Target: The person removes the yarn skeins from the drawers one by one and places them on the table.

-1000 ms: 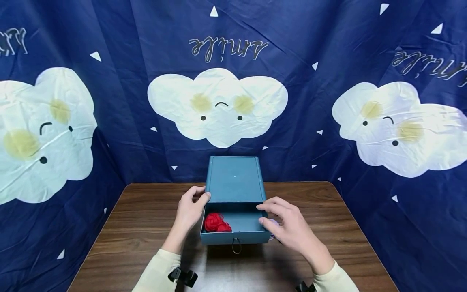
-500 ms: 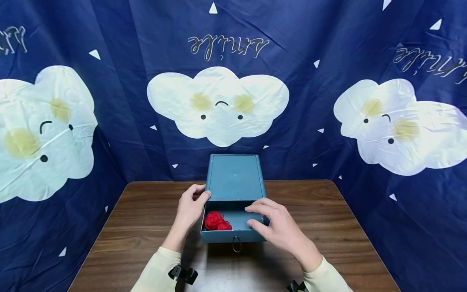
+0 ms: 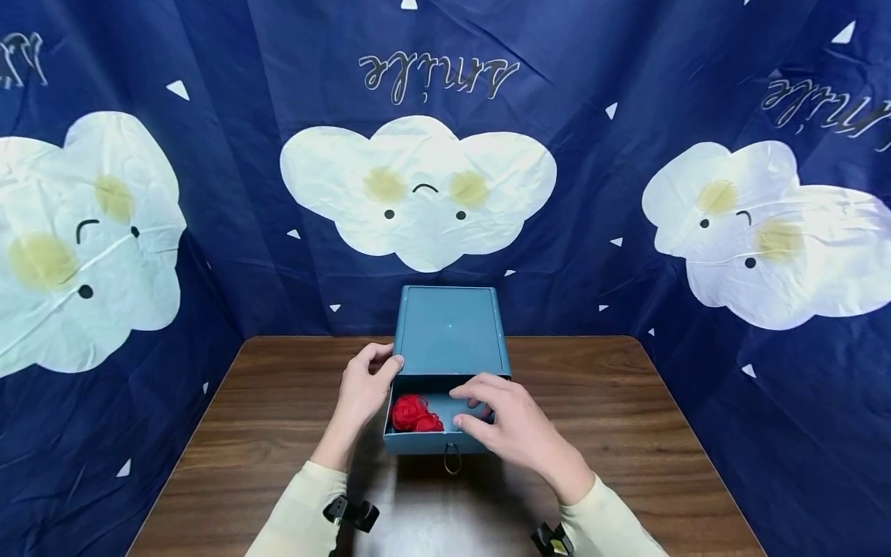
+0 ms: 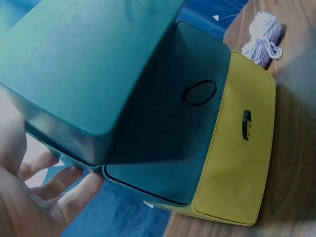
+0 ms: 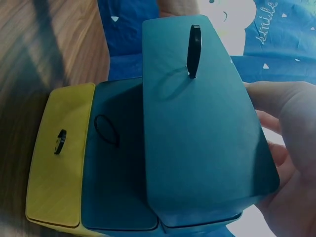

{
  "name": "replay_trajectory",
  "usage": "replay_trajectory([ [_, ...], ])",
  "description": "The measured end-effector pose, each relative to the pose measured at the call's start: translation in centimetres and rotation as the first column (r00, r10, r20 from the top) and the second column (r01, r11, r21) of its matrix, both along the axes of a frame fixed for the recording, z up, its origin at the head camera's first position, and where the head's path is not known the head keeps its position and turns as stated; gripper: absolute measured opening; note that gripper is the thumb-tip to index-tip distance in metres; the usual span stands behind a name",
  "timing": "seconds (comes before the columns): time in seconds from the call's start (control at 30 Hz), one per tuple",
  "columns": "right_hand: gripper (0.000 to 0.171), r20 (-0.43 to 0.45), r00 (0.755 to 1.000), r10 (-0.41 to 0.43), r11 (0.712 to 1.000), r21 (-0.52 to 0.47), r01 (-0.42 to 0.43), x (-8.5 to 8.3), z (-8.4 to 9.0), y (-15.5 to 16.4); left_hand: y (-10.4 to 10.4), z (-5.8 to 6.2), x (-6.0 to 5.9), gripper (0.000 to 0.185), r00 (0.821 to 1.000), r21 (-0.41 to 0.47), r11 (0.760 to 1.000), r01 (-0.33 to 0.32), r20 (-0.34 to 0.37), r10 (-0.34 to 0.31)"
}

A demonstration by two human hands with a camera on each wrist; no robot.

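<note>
A teal drawer cabinet (image 3: 452, 333) stands on the table, its top drawer (image 3: 418, 444) pulled out. A red ball of yarn (image 3: 415, 415) lies at the left inside that drawer. My left hand (image 3: 363, 391) rests on the cabinet's left side, thumb at the front corner; in the left wrist view its fingers (image 4: 81, 190) press near the seam between top and middle drawers. Over the right part of the drawer is my right hand (image 3: 515, 425), fingers loosely bent, nothing held, fingertips just right of the yarn. In the right wrist view the drawer front (image 5: 207, 128) hides part of these fingers.
Below the top drawer, the wrist views show a closed teal drawer (image 4: 163, 133) and a yellow one (image 4: 237, 143), with dark loop pulls. A pale lilac skein of yarn (image 4: 261, 42) lies on the wooden table (image 3: 278, 410). A blue cloud-print curtain (image 3: 244, 294) surrounds it.
My right hand has moved left from the drawer's right edge to over its inside, nearer the red yarn. My left hand stays at the cabinet's side. The head view has tilted slightly.
</note>
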State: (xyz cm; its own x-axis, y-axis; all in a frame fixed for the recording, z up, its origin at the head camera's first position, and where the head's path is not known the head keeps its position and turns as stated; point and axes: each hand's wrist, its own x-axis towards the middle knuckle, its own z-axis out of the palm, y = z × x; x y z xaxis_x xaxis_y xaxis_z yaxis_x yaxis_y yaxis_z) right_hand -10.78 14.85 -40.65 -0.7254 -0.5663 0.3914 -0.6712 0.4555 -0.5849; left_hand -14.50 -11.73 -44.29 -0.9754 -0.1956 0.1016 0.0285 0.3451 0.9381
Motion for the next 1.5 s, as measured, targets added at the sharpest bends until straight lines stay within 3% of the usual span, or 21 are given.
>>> replay_trajectory([
  [0.2,0.028,-0.002,1.0,0.024,0.999,0.033,-0.024,-0.9,0.7,-0.8,-0.2,0.5,-0.3,0.031,1.0,-0.002,1.0,0.002,-0.01,-0.002],
  [0.47,0.026,-0.016,0.998,0.062,0.991,0.121,-0.06,-1.9,1.2,-1.6,-0.1,0.3,-0.5,0.029,1.0,-0.004,1.0,0.005,-0.015,-0.005],
  [0.7,0.028,0.056,0.993,0.105,0.969,0.218,-0.115,-2.7,1.4,-2.4,-0.3,0.1,-0.4,0.03,1.0,-0.003,1.0,0.004,-0.015,-0.004],
  [1.0,0.024,0.077,0.986,0.151,0.958,0.234,-0.165,-3.1,1.0,-3.4,-0.2,-0.1,-0.3,0.03,1.0,-0.009,1.0,-0.003,-0.009,0.003],
  [1.3,0.024,0.076,0.982,0.171,0.931,0.314,-0.186,-3.4,1.3,-4.4,-0.1,0.0,-0.4,0.029,1.0,-0.018,1.0,0.0,-0.014,0.0],
  [1.5,0.025,0.146,0.974,0.172,0.918,0.335,-0.212,-3.7,1.2,-4.7,0.0,0.2,-0.2,0.029,1.0,-0.025,1.0,-0.006,-0.016,0.005],
])
